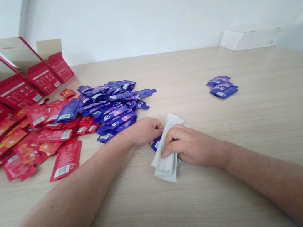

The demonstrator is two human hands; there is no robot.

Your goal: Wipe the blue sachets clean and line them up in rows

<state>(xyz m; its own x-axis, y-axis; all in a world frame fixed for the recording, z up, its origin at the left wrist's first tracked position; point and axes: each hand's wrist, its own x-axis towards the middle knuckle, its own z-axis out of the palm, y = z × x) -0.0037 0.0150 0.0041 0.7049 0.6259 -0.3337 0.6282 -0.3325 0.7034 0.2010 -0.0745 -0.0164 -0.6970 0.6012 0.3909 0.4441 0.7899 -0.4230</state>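
Gripping a folded white cloth (165,164) between thumb and fingers, the right hand (193,143) rests it over a purple packet (156,144), of which only one corner shows, at the cloth's left edge. The left hand (146,130) is just beside that packet and the cloth's upper end, its fingers curled in narrow; their tips are partly hidden, so I cannot tell whether they pinch the packet. Both hands are low over the near middle of the pale wood table (260,129). Beyond the left hand lies a heap of purple packets (115,110), overlapping at many angles, its left side touching a wider heap of red packets (41,138) with some orange on them. Behind the red heap, at the far left, red boxes (14,90) stand in a row with flaps raised. Well apart on the right, a few more purple packets (222,87) overlap in a small stack. A white box (252,38) sits at the far right, against the wall (152,15).
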